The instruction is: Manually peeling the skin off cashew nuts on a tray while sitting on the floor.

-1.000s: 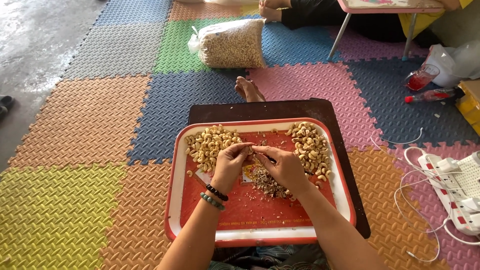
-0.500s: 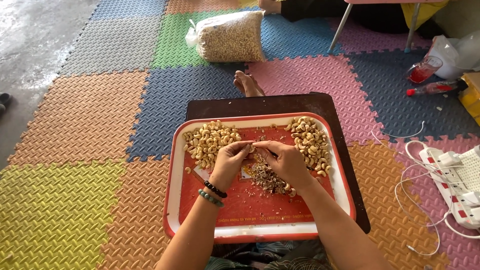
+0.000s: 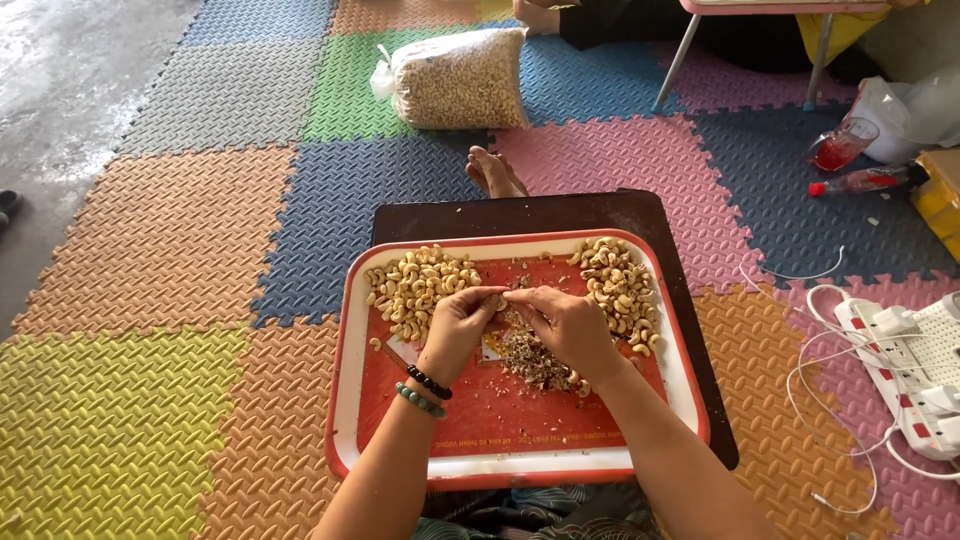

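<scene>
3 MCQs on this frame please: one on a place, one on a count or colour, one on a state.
1. Where is the heap of brown skins?
A. on the tray between the two nut piles
B. on the green mat
C. inside the bag

2. How many piles of pale cashews lie on the red tray?
A. one
B. two
C. four

3. What are the hands doing?
A. resting flat on the mat
B. lifting the tray
C. meeting over the tray, pinching one nut

Key: 1 A, the skins lie under the right hand. 2 B, a left pile and a right pile. 3 C, the left hand and right hand meet fingertip to fingertip at a cashew.
</scene>
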